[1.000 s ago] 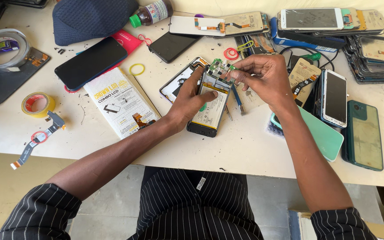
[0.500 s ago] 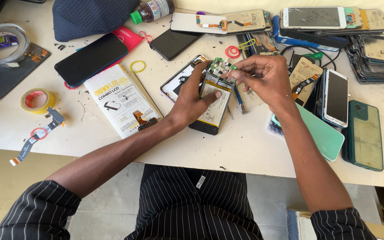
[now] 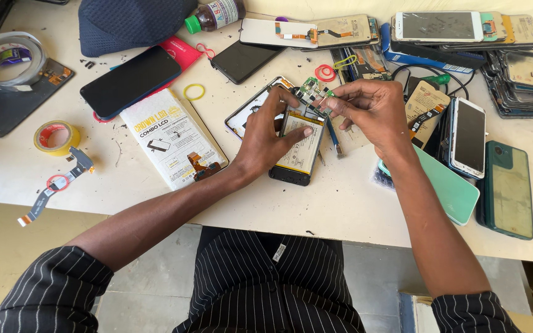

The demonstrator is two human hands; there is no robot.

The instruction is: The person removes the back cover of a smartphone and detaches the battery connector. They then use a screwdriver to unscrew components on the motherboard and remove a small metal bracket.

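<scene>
The white desk (image 3: 340,203) fills most of the frame. My forearms enter from the lower left and lower right corners, striped sleeves pushed back at the elbows, and converge at centre frame.

A dark blue cap (image 3: 124,21) sits at the upper left edge. Below it lies a black phone (image 3: 129,81), and below that a white product box (image 3: 171,139), left of centre. A mint-green phone case (image 3: 448,188) lies under my right wrist, with a dark green phone (image 3: 506,188) at the right edge.

The opened phone (image 3: 297,148) lies at centre frame, back cover off, its pale battery facing up.

My left hand (image 3: 266,139) is arched over the left side of the opened phone; thumb and forefinger pinch towards its top end and a further finger rests on the battery. My right hand (image 3: 368,111) is curled, palm down, just right of the phone's top end, its fingertips closed on a small green circuit board (image 3: 313,92) held at that end. Whether the board is clear of the phone body I cannot tell.

A yellow tape roll (image 3: 57,137) sits at the left, and a yellow rubber band (image 3: 194,92) above the box.
</scene>
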